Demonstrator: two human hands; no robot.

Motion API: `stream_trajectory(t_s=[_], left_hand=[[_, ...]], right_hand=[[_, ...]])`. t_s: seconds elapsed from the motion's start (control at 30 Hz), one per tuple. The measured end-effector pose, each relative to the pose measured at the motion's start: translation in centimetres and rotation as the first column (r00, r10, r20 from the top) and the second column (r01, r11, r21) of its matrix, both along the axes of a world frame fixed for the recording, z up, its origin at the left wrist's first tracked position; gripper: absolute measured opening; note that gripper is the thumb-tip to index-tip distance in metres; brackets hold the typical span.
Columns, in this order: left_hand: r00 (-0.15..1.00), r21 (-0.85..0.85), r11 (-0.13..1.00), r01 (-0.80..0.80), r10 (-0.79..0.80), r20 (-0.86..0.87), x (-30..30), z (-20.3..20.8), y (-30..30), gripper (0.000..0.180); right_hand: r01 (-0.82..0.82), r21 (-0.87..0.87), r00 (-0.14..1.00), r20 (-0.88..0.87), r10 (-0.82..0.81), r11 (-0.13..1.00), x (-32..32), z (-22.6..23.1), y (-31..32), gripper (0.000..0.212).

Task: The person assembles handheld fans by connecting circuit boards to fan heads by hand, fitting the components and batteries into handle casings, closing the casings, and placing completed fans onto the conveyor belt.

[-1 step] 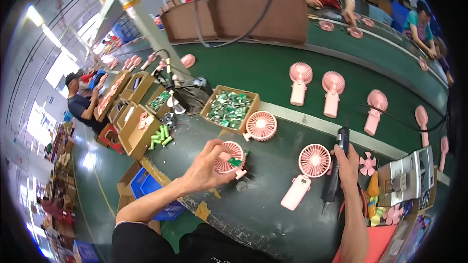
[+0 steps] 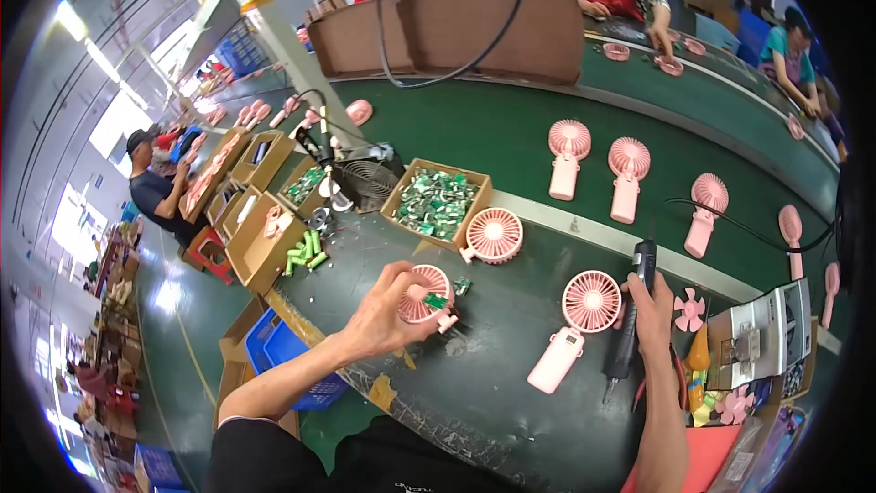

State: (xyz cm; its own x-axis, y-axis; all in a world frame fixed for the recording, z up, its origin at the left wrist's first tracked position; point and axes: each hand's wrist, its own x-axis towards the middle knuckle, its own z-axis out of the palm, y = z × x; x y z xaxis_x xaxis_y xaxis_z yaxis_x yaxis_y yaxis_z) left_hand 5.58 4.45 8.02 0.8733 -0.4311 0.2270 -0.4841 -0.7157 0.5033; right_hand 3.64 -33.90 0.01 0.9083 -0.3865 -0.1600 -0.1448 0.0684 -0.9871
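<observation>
My left hand (image 2: 379,312) is closed around the rim of a pink fan head (image 2: 416,307). A small green circuit board (image 2: 436,301) lies against that fan head, and another green board (image 2: 463,286) rests on the bench just beyond it. My right hand (image 2: 651,312) grips a black electric screwdriver (image 2: 623,347), its bit pointing down toward the bench. Left of the screwdriver lies a pink handheld fan (image 2: 557,361) with a round grille and a handle. A second pink fan head (image 2: 495,236) sits near the box of boards, farther off.
A cardboard box (image 2: 396,212) of green boards stands at the back, near several green battery cells (image 2: 306,254). Pink fans (image 2: 624,196) lie on the green belt (image 2: 438,132). A grey metal device (image 2: 765,333) and a pink fan blade (image 2: 690,309) are at right. Co-workers sit across.
The view has shifted slightly. More of the loose green board shows beside the fan head in my left hand. Both hands keep their holds.
</observation>
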Motion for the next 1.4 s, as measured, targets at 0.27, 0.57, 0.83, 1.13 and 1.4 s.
stream_trajectory(t_s=[0.27, 0.57, 0.83, 1.13, 1.4], left_hand=[[0.994, 0.227, 0.972, -0.052, 0.029, 0.101, 0.5, 0.1, 3.0, 0.067], [0.64, -0.289, 0.602, 0.745, -0.521, 0.565, -6.0, 14.1, -6.9, 0.021], [0.652, -0.607, 0.355, 0.711, -0.655, 0.381, -10.3, 15.7, -12.3, 0.032], [0.529, -0.613, 0.099, 0.784, -0.622, 0.577, -8.2, 15.1, -12.3, 0.021], [0.94, -0.094, 0.936, 0.34, -0.338, 0.038, -4.6, 3.0, -10.6, 0.05]], right_hand=[[-0.069, 0.015, 0.997, 0.035, 0.068, 0.998, 0.3, -0.2, 0.5, 0.026], [-0.131, 0.069, 0.991, 0.037, 0.129, 0.989, 0.4, 0.9, -0.6, 0.029], [-0.192, 0.231, 0.981, 0.026, 0.191, 0.954, -0.4, -0.2, -2.0, 0.039], [-0.231, 0.226, 0.973, 0.052, 0.225, 0.946, 0.1, 0.2, -2.1, 0.036], [-0.228, 0.324, 0.973, 0.043, 0.227, 0.918, 0.1, 0.0, -2.0, 0.042]])
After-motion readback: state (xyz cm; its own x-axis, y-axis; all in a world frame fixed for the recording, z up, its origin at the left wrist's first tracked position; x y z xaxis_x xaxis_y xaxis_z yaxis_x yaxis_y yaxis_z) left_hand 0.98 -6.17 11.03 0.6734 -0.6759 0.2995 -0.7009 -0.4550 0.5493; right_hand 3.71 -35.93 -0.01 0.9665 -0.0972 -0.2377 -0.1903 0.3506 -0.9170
